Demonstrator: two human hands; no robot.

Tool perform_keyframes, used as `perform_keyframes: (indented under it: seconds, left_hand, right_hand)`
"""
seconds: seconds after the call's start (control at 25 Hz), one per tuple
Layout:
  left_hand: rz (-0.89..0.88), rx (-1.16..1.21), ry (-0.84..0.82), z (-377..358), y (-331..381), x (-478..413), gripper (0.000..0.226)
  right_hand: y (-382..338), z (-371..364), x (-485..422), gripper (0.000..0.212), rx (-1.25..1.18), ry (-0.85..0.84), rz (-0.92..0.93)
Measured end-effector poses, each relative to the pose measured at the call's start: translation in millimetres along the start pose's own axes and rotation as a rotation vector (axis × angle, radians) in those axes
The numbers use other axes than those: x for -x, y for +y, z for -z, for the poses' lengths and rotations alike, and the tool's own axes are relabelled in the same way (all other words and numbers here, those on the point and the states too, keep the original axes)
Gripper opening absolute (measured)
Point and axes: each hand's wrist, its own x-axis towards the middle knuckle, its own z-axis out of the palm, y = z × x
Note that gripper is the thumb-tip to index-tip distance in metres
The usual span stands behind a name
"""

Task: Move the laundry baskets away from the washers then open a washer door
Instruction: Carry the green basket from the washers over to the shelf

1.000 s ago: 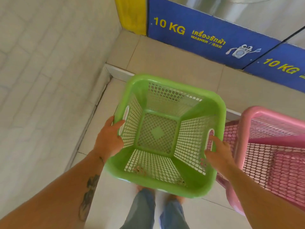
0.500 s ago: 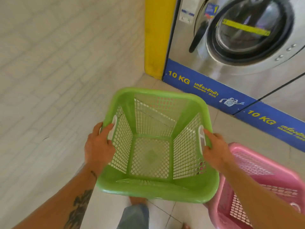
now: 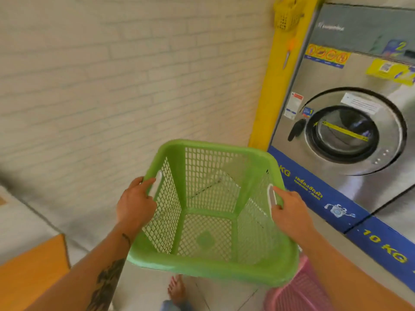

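Observation:
An empty green mesh laundry basket (image 3: 211, 269) is held up off the floor in front of me. My left hand (image 3: 134, 204) grips its left handle slot and my right hand (image 3: 289, 212) grips its right one. A pink laundry basket (image 3: 298, 290) sits on the floor at the lower right, mostly hidden under the green one and my right arm. A steel front-loading washer (image 3: 350, 63) stands at the right, its round glass door (image 3: 350, 131) closed, with a black handle (image 3: 296, 129) on the door's left side.
A white brick wall (image 3: 112, 86) fills the left. A yellow post (image 3: 276, 86) stands between wall and washer, with a small yellow basket (image 3: 287, 14) hung high on it. An orange surface (image 3: 29, 272) is at the lower left. My bare foot (image 3: 176, 288) rests on the tiled floor.
Both hands have lifted the green basket off the floor and carried it up and leftwards. The view has tilted up, so the washer door and the wall now show; the pink basket has stayed down.

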Motion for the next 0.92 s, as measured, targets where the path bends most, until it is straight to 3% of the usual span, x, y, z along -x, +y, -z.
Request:
perform_keyframes:
  seconds: [0.16,0.52,0.92]
  left_hand:
    - [0.104,0.054,0.125,72.1,-31.5,98.1,0.063]
    - [0.441,0.031,0.265,190.6,-175.8,297.0,0.06]
    - [0.755,0.036,0.477,346.5,-398.0,577.9,0.061]
  right_hand:
    - [-39.6,17.1,52.6,0.047,0.045,-0.008,0.129]
    - [-165.7,-28.7,201.0,0.048,0.109,-0.199,0.426]
    - [-335.4,-137.2,498.3,0.055,0.084,-0.411,0.703]
